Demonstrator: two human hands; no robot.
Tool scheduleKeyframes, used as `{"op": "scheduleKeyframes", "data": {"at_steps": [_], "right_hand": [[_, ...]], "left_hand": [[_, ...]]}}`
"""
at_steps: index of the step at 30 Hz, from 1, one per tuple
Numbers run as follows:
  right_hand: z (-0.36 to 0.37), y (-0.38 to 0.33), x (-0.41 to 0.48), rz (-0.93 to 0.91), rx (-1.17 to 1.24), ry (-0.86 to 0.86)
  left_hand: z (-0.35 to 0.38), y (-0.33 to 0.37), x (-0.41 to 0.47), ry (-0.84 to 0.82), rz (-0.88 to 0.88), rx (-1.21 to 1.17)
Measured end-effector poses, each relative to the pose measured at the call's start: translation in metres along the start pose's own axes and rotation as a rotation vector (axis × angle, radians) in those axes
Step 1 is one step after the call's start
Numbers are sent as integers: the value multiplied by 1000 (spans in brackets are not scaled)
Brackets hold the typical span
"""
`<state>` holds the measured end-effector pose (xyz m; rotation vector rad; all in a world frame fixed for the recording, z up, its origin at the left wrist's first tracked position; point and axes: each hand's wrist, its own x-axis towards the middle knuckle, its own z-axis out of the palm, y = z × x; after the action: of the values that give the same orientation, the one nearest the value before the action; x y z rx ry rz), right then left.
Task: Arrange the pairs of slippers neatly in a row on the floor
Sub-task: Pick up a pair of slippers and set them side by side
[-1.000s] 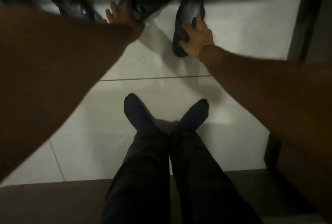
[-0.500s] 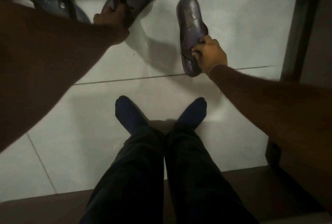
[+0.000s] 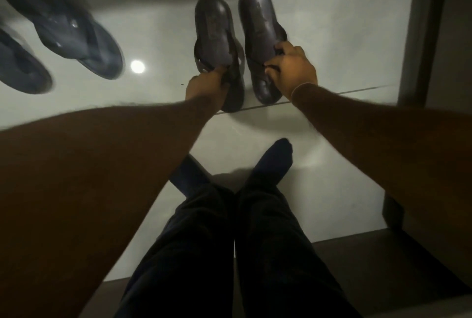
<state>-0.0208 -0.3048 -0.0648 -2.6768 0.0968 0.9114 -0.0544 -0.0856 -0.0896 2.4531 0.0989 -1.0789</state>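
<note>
Nearest the camera, the person's legs [image 3: 237, 254] in dark trousers stretch forward over the pale tiled floor [image 3: 332, 164], ending in two dark-socked feet [image 3: 274, 159] that point away and splay slightly apart. Both bare forearms reach out above the legs toward the far side.

Beyond the feet, just past a grout line in the floor, the left hand [image 3: 207, 88] is clenched around the near end and strap of the left dark slipper [image 3: 213, 34]. Just to its right, the right hand [image 3: 293, 68] is closed over the strap of the right dark slipper [image 3: 260, 31], with a thin band at the wrist. The two slippers lie side by side, nearly parallel, close together, their rounded ends pointing far. Whether their soles rest flat on the floor cannot be told.

Left of that pair, well apart from it, a round bright reflection [image 3: 137, 66] shines on the tiles. Farther left lie two blurred bluish-grey flip-flops: one [image 3: 66, 29] angled across the upper left, the other [image 3: 20, 67] cut off by the left edge.

A dark vertical door frame [image 3: 424, 24] stands at the far right.
</note>
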Motion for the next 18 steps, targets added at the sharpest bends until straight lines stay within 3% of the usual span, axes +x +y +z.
{"op": "scheduleKeyframes", "data": {"at_steps": [18], "right_hand": [[4, 3, 0, -33, 32, 2]], "left_hand": [[13, 10, 17, 33, 39, 11]]}}
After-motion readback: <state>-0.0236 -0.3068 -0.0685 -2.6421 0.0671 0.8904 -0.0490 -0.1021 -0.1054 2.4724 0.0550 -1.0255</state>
